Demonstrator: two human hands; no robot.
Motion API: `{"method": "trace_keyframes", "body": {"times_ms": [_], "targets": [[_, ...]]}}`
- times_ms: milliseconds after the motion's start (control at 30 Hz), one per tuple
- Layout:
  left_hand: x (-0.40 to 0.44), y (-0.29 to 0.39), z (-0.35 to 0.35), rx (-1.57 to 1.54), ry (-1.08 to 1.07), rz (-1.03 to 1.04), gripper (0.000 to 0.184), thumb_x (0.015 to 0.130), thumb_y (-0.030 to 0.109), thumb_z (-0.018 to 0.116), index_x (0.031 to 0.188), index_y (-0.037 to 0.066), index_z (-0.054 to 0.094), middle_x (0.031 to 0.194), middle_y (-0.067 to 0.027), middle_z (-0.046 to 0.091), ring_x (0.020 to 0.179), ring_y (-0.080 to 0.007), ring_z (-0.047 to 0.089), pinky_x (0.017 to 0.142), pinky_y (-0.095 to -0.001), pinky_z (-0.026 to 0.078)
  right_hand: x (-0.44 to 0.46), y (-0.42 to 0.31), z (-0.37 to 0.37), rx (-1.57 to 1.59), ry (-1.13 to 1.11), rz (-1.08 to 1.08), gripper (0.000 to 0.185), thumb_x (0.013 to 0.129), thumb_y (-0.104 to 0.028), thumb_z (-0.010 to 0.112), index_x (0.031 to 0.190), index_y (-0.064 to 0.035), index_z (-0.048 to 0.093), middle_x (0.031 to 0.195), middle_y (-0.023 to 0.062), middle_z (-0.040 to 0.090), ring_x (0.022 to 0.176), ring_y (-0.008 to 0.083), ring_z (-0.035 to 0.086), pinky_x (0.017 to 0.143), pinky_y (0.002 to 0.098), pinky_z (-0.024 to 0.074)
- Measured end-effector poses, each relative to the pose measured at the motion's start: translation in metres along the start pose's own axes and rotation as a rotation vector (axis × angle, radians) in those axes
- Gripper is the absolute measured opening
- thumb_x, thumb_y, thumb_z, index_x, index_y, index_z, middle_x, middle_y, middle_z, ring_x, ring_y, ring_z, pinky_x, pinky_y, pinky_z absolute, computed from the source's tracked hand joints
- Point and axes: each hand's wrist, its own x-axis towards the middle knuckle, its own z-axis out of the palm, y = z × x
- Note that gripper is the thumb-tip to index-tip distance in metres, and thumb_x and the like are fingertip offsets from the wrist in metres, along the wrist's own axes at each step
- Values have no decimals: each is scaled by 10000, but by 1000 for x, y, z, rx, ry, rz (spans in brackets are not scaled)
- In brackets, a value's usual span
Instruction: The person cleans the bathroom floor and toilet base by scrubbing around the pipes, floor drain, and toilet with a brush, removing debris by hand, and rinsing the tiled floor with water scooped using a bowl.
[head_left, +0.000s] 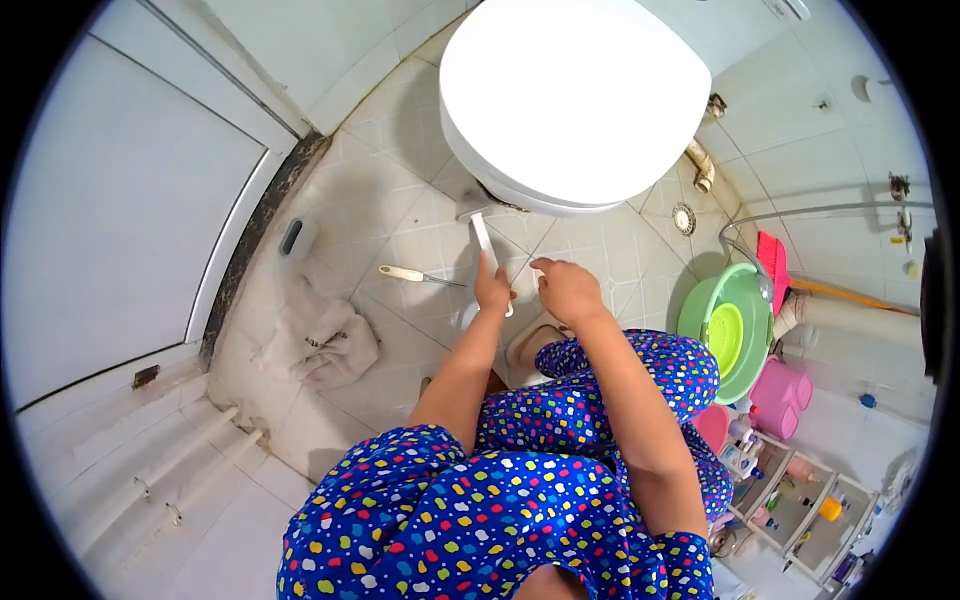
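My left hand [493, 288] is wrapped round a slim white long-handled tool [482, 235]. A thin narrow head shows at its far end, close to the base of the white toilet [575, 100]; its exact kind is unclear. Just to the right, my right hand [570, 290] is in the air with the index finger stretched out and nothing visible in it. On the floor left of my left hand lies a screwdriver [402, 273] with a cream handle and a metal shaft. Farther left sits a crumpled greyish cloth [325, 340].
A small white object with a dark slot [297, 238] is by the door sill [255, 245]. At right stand a green basin [700, 310], a red broom or dustpan [772, 260], a pink stool [780, 395] and a bottle-filled rack [800, 500]. A floor drain [684, 219] lies near the toilet.
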Motion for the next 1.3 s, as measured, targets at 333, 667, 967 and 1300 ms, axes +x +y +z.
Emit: {"method": "trace_keyframes", "body": {"times_ms": [333, 667, 967, 1300], "targets": [[-11, -14, -1, 64, -18, 136, 523, 799, 106, 472, 1264, 15, 250, 694, -160, 557, 597, -284, 513, 528, -366, 418, -12, -33, -10, 61, -220, -105, 407, 837, -232, 506, 1217, -86, 498, 998, 176, 613, 903, 322, 590, 792, 403, 458], [50, 46, -28, 669, 113, 206, 639, 799, 85, 419, 1389, 35, 178, 846, -253, 604, 784, -381, 593, 702, -448, 468, -50, -38, -46, 282, -78, -215, 362, 820, -173, 542, 1171, -87, 531, 897, 146, 616, 814, 314, 587, 695, 403, 464], [25, 33, -11, 757, -15, 122, 595, 907, 126, 314, 1410, 74, 1, 981, -263, 587, 883, -368, 596, 783, -444, 465, -50, -20, -41, 335, -34, -200, 333, 816, -151, 540, 1144, -93, 553, 855, 145, 621, 781, 294, 599, 682, 393, 468], [100, 100, -28, 678, 33, 98, 523, 903, 163, 320, 1379, 26, 154, 929, -234, 610, 884, -364, 595, 758, -435, 479, -50, -11, -33, 238, -24, -194, 331, 817, -172, 543, 1136, -86, 556, 875, 154, 622, 777, 317, 596, 685, 401, 466]]}}
